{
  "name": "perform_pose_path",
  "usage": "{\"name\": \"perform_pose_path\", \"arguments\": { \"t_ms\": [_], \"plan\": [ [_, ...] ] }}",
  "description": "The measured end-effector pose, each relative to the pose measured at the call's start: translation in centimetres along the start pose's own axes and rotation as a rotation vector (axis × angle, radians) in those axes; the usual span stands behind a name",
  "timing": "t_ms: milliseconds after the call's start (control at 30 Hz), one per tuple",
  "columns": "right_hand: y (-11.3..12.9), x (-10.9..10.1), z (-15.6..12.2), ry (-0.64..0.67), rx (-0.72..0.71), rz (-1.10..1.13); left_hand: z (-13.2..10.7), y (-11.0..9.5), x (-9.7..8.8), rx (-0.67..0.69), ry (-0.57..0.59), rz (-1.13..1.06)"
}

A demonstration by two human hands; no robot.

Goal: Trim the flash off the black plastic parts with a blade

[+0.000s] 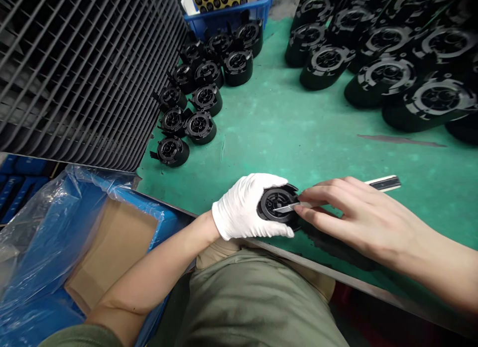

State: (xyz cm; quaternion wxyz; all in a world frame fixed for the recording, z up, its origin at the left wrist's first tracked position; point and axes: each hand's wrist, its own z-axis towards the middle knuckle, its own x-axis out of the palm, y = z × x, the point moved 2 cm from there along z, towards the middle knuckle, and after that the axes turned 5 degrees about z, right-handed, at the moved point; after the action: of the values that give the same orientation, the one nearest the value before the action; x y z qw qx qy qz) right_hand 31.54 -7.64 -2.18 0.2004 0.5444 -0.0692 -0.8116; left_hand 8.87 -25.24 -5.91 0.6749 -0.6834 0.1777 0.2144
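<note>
My left hand (248,207), in a white glove, is wrapped round a round black plastic housing (272,200) at the table's near edge. The housing's ribbed inner face is turned up toward me. Bare, my right hand (339,207) pinches a utility knife (384,183) between thumb and fingers. Its pale handle sticks out behind the hand to the right. The blade points left over the middle of the housing; whether the tip touches the plastic I cannot tell.
Several similar black housings (200,125) stand on the green table (261,133) at the left, with larger black housings (384,78) at the back right. A blue bin (231,16) is at the back. Grey slatted racks (74,63) and a plastic-lined blue box (100,197) flank the left.
</note>
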Motion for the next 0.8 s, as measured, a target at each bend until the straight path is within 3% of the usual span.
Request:
{"name": "perform_pose_path", "arguments": {
  "t_ms": [167, 367, 567, 800],
  "plan": [
    [-0.5, 0.7, -1.1, 0.003, 0.123, 0.1, -0.1, 0.0, -0.1, -0.002, -0.007, 0.039],
    [-0.8, 0.2, -0.1, 0.039, 0.294, 0.257, -0.1, -0.1, -0.2, -0.004, 0.004, 0.065],
    [-0.4, 1.1, -0.6, -0.013, 0.253, 0.25, 0.0, -0.2, -0.2, 0.016, -0.007, -0.001],
    [-0.7, 0.6, -0.1, -0.015, 0.194, 0.187, -0.2, 0.1, -0.1, 0.026, 0.002, 0.022]
  ]
}}
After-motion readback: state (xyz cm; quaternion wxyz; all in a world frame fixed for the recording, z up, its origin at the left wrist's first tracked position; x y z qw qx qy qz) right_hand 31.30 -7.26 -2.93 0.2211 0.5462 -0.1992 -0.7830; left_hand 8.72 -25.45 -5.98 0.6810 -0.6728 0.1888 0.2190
